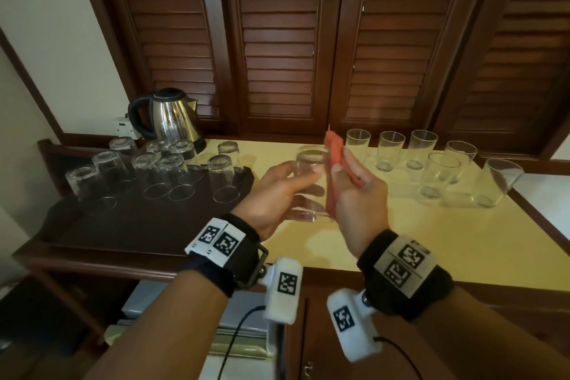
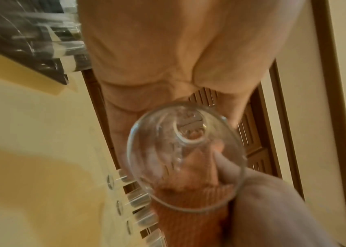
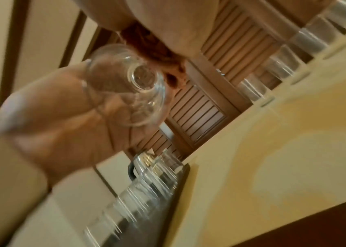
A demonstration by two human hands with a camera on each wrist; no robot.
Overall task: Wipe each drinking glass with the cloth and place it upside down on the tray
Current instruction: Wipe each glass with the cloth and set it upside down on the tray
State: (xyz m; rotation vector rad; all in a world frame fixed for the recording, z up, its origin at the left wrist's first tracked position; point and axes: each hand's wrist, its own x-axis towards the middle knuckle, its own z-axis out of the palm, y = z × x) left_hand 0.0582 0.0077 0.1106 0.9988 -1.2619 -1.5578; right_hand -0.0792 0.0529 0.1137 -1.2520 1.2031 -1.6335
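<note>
left hand [image 1: 277, 194] grips the drinking glass [image 1: 308, 176] above the tabletop [image 1: 401, 241] front-centre, base up and away, rim toward the wrist, long axis tilted. right hand [image 1: 357, 194] pinches the orange cloth [image 1: 334, 151] against its side. dark tray [image 1: 123, 225] occupies the left end; louvred doors [image 1: 277, 40] behind.

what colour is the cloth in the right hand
Orange-red cloth, clearest in the head view.

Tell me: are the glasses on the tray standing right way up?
No, the glasses on the tray stand upside down, bases up.
</note>
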